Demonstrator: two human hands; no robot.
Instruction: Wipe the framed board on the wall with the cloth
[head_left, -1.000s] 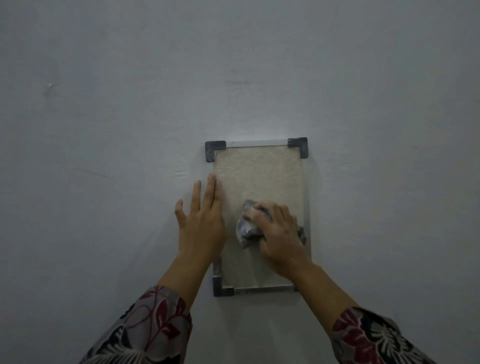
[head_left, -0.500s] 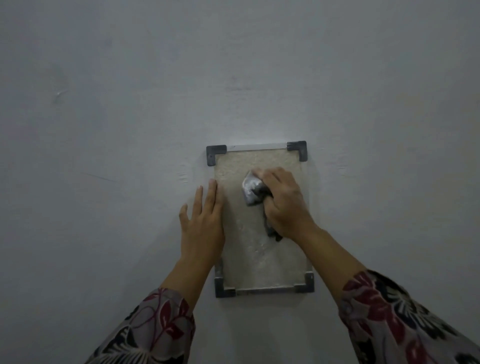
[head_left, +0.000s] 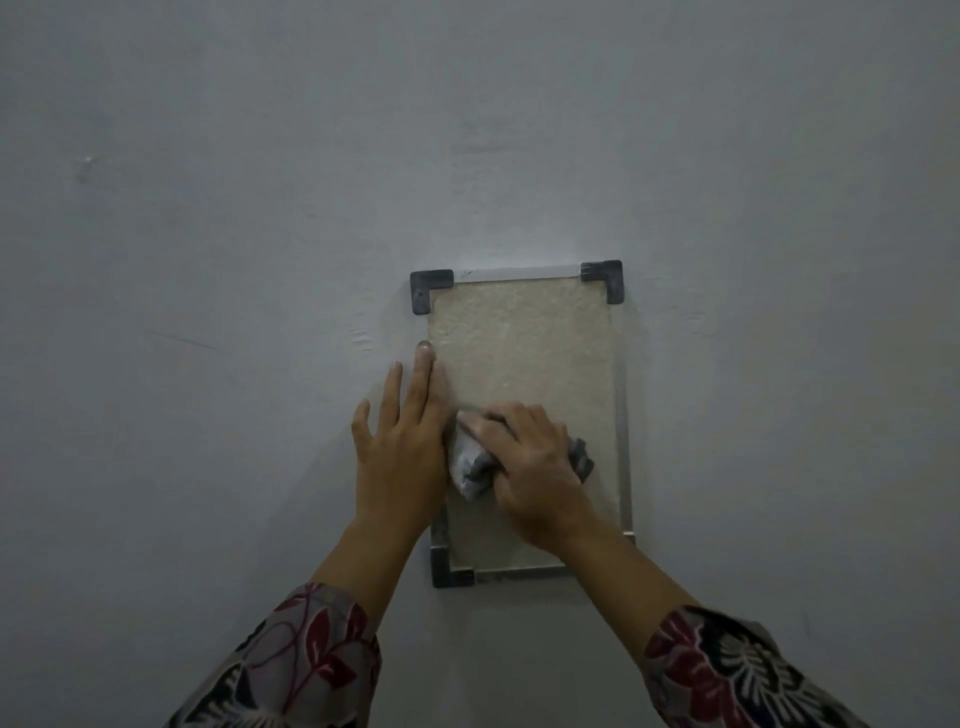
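A small framed board (head_left: 519, 343) with a beige textured face, a thin metal frame and dark corner pieces hangs on the wall. My right hand (head_left: 530, 473) presses a crumpled grey cloth (head_left: 470, 467) against the lower middle of the board. The cloth shows on both sides of that hand. My left hand (head_left: 402, 447) lies flat, fingers spread, over the board's left edge and the wall beside it. It holds nothing. The board's lower right corner is hidden behind my right forearm.
A plain grey-white wall (head_left: 467, 130) fills the view, with faint scuffs left of the board. Floral-patterned sleeves (head_left: 291, 665) cover both forearms at the bottom.
My right hand has slid the cloth down from the board's upper part to its lower middle. My left hand stays flat on the left edge.
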